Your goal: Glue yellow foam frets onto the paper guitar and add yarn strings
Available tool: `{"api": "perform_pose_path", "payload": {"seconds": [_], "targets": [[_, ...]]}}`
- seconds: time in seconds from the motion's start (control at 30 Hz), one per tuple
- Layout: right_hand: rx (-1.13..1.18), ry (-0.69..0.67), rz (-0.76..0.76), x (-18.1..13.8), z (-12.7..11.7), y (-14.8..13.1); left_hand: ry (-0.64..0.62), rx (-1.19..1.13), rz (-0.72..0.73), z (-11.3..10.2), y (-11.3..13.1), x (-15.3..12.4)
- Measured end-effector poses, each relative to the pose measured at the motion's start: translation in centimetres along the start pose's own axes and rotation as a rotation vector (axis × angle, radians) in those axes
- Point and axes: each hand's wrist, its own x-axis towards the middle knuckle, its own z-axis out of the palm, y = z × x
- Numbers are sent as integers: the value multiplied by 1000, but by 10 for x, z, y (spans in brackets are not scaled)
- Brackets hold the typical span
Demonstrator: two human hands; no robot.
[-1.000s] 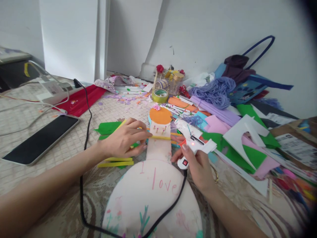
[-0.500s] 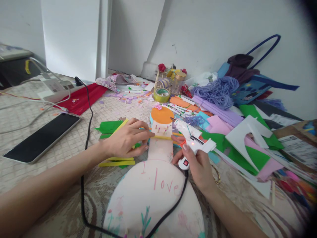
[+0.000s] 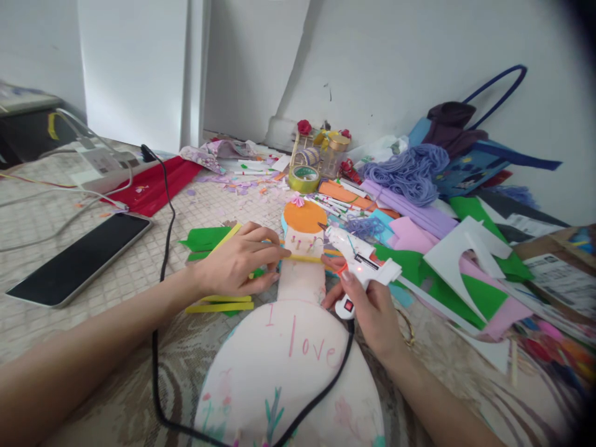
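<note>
A white hot glue gun [image 3: 356, 256] with a lit red light is gripped in my right hand [image 3: 372, 310], its nozzle pointing up and left at the orange disc [image 3: 305, 216]. A thin yellow strip [image 3: 305, 258] lies across the narrow neck of a white cutout [image 3: 298, 366]. On the strip's left end press the closed fingers of my left hand [image 3: 246, 261]. Fingertips of my right hand touch its other end. "I love" and painted flowers mark the cutout's round body. More yellow strips [image 3: 221, 306] and green pieces [image 3: 207, 237] lie beside my left hand.
The gun's black cord [image 3: 156, 372] loops over the cutout's lower part. A phone [image 3: 79, 257] and a power strip [image 3: 105, 164] lie at left. Tape [image 3: 304, 179], markers, purple yarn [image 3: 410, 174] and coloured scraps [image 3: 484, 292] crowd the back and right.
The glue gun has shifted very slightly left in my right hand. My left hand and the yellow strip hold their places.
</note>
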Motion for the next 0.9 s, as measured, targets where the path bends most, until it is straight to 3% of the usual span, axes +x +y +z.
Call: {"api": "perform_pose_path", "payload": {"seconds": [0.17,0.5,0.9], "targets": [[6,-9,-2,-2,0,0,28,10,13,1,2,1],[19,-15,-29,-2,1,3,-86,-32,-24,4,13,8],[-7,-38,-41,0,1,2,-90,-74,-44,5,15,8]]}}
